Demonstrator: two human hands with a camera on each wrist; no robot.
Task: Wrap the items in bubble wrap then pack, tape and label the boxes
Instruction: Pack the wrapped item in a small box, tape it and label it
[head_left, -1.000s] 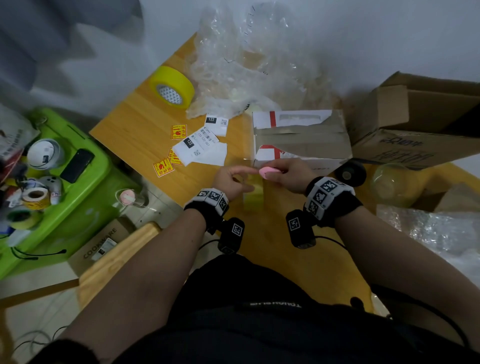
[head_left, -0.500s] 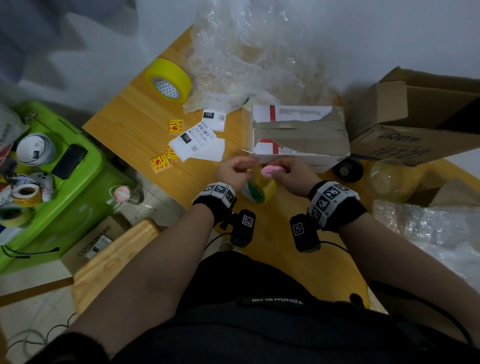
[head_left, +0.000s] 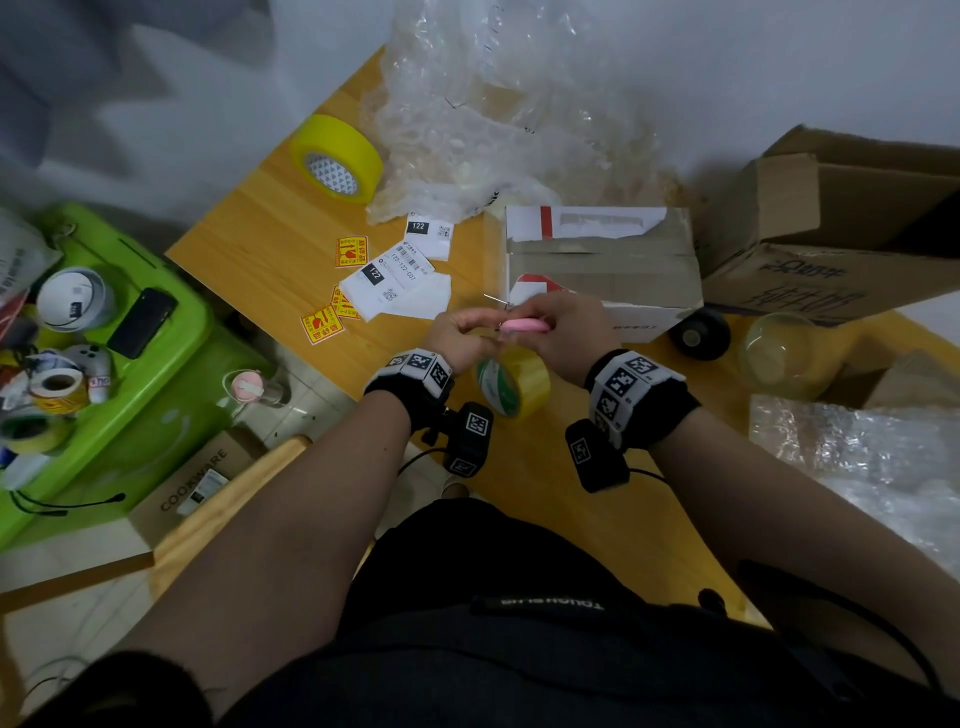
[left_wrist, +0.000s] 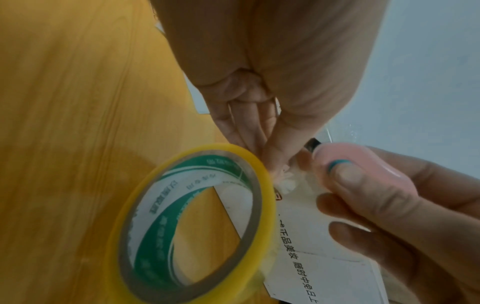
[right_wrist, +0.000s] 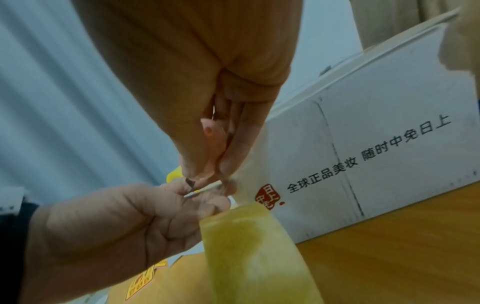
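Just in front of the taped white box (head_left: 597, 260), both my hands meet over the table. My left hand (head_left: 457, 332) pinches the pulled-out end of the tape, and the clear yellow-edged tape roll (head_left: 511, 382) hangs tilted below it. My right hand (head_left: 566, 332) grips a pink box cutter (head_left: 524, 326). In the left wrist view the pink cutter (left_wrist: 345, 162) sits right beside my left fingertips, above the tape roll (left_wrist: 192, 222). The cutter's thin blade (right_wrist: 205, 190) lies against the tape between the two hands in the right wrist view, with the white box (right_wrist: 376, 154) behind.
A large yellow tape roll (head_left: 337, 158) and a heap of bubble wrap (head_left: 493, 114) lie at the back of the table. Labels and stickers (head_left: 395, 275) are left of the box. An open cardboard box (head_left: 841, 223), a glass jar (head_left: 784, 353) and more bubble wrap (head_left: 857, 457) are on the right. A green bin (head_left: 104, 338) stands left.
The tape roll, upright between my hands a second ago, has tipped and now hangs tilted under them. My hands have drawn closer together, bringing the cutter to the tape.
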